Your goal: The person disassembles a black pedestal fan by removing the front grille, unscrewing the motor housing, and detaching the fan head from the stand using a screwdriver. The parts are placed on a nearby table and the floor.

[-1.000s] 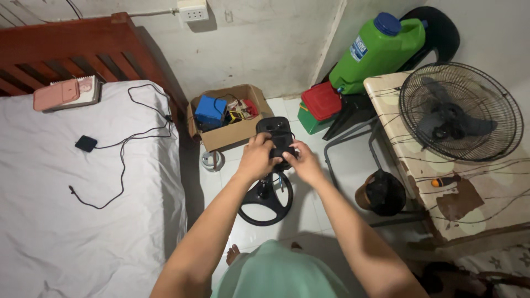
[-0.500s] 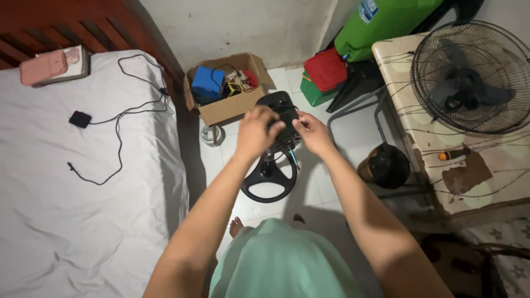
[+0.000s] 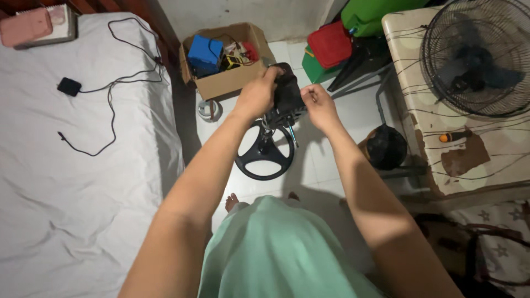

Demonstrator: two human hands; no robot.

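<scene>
While the round black stand base sits flat on the white tiled floor, its pole rises toward the camera and carries the black control housing, which both hands grip at the top, in the gap between bed and table. The left hand wraps over the housing's left side, fingers curled shut on it, apparently to steady the part against twisting. The right hand meets it from the right, thumb and fingertips pinched at the housing's edge; whether they pinch a small part or only the casing cannot be told. Thin wires hang loose beneath the housing, which suggests the unit is opened or partly dismantled. The fan head with its wire cage lies apart on the patterned table, well away from the stand, likely set aside so the pole top is free to handle. An orange-handled screwdriver rests on the same table within reach. A cardboard box of small parts, with a blue block inside, stands on the floor just beyond the hands. A black cap lies beside the table leg. On the bed to the left trails a black cable with adapter.
</scene>
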